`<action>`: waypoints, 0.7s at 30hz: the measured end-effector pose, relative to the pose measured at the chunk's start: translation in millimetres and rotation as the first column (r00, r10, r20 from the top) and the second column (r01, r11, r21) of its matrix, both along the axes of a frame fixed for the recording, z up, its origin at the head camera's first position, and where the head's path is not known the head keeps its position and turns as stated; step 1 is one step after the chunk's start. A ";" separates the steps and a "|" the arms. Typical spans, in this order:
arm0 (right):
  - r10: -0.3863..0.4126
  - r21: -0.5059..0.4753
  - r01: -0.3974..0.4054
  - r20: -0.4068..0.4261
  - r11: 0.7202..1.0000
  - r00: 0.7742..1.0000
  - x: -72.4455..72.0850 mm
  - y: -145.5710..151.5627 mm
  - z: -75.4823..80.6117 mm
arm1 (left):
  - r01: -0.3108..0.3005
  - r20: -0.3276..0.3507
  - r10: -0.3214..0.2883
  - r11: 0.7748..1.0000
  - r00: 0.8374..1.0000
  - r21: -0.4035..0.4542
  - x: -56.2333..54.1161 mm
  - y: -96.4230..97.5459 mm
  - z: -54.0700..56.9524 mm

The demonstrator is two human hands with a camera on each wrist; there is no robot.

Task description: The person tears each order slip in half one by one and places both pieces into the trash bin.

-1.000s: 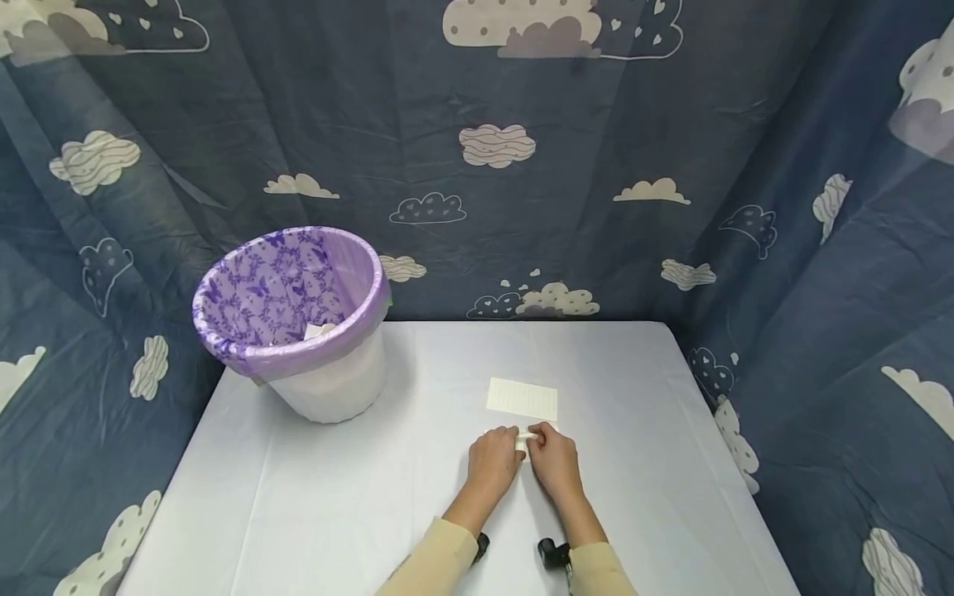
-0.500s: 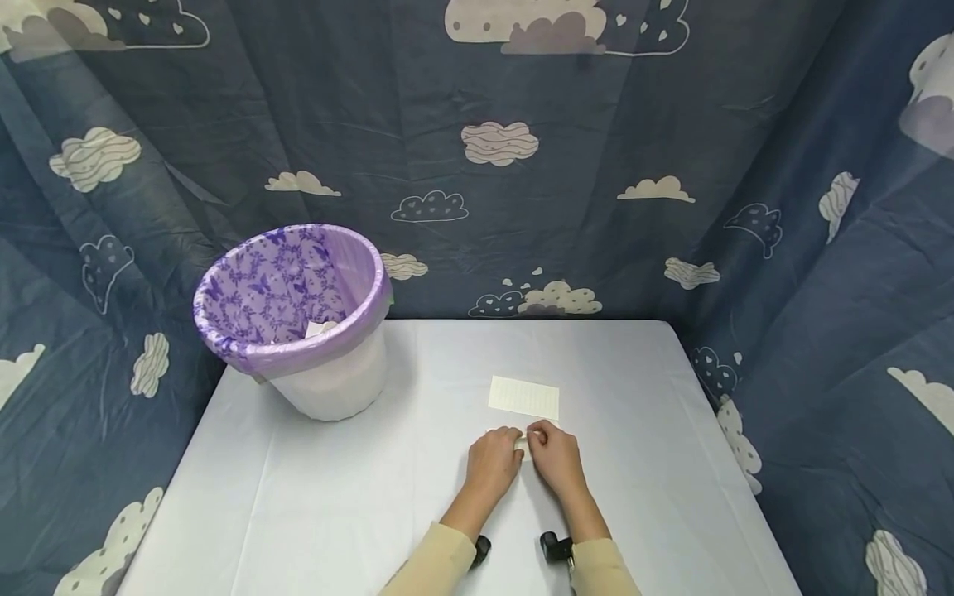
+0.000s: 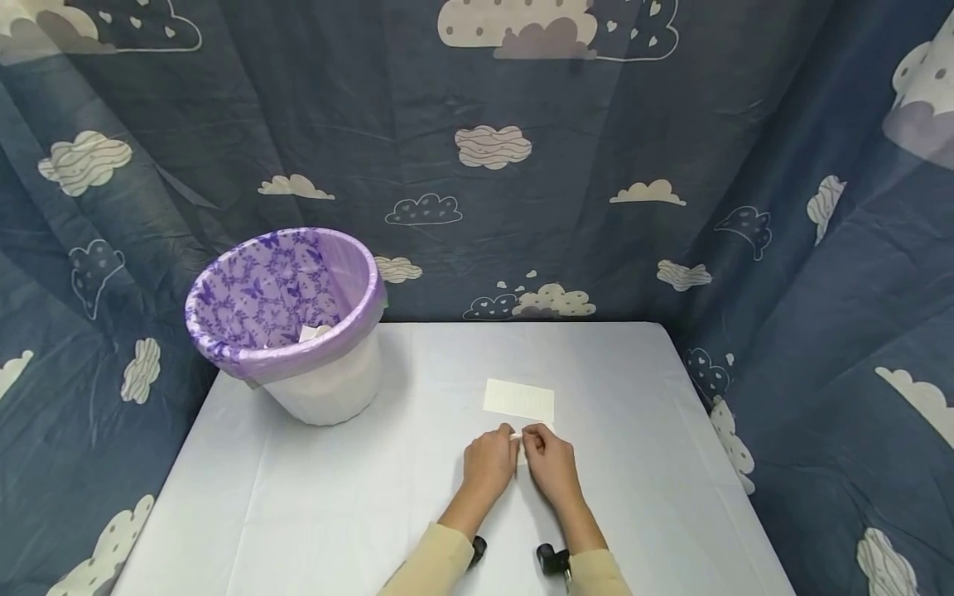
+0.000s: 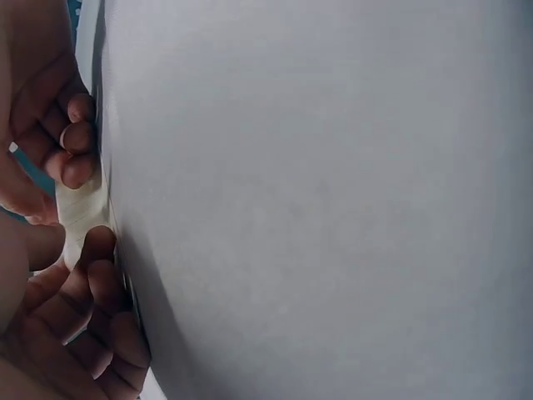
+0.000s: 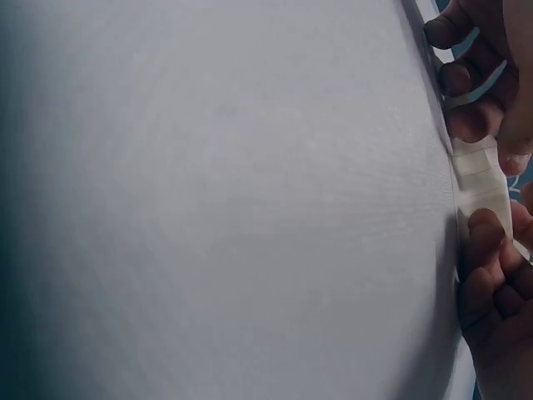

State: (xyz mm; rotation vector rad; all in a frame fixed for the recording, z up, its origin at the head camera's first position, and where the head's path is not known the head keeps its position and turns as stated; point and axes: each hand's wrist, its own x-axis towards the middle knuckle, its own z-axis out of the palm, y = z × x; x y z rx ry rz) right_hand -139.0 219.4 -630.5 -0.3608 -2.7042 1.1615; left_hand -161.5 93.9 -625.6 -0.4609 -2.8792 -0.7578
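Note:
Low over the front of the table, my left hand [image 3: 488, 462] and right hand [image 3: 553, 468] face each other with fingertips close together. Between them is a small piece of cream lined paper [image 3: 522, 455], pinched by both hands. In the left wrist view this paper [image 4: 82, 210] shows between thumbs and curled fingers, its ends covered by them. Faint lines cross the paper [image 5: 483, 185] in the right wrist view. Just beyond my fingertips, a second cream lined sheet [image 3: 519, 399] lies flat on the table.
A white bin [image 3: 324, 393] with a purple patterned liner [image 3: 358, 323] stands at the back left. A pale paper scrap [image 3: 313, 333] shows inside it. White cloth covers the table [image 3: 335, 505]; dark cloud-print curtains [image 3: 417, 99] surround it at the back and sides.
Both hands stay at the same spot with the paper between them. The fingertips have come slightly closer together, and less of the paper shows in the gap. The head view has shifted a little.

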 end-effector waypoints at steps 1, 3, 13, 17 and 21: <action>0.009 0.001 -0.009 0.002 1.000 1.000 -0.9 0.0 0.8 | -0.002 0.005 0.002 1.000 1.000 0.006 -0.6 -0.6 0.6; 0.030 0.009 -0.030 0.008 0.999 1.000 -2.8 0.2 2.9 | -0.003 0.006 0.003 1.000 1.000 0.021 -1.7 -2.0 2.2; 0.072 -0.009 -0.072 0.018 0.997 0.997 -1.7 -4.7 8.7 | -0.019 -0.029 0.020 1.000 0.999 0.007 -2.9 -12.6 7.6; 0.057 -0.080 -0.055 0.019 0.995 0.998 -1.4 -10.2 11.5 | -0.023 -0.023 0.024 1.000 0.999 0.017 -4.1 -16.4 14.5; 0.035 -0.140 -0.034 0.004 0.990 0.999 -3.8 -14.8 16.0 | -0.027 -0.028 0.028 0.999 0.999 0.045 -6.8 -18.0 21.2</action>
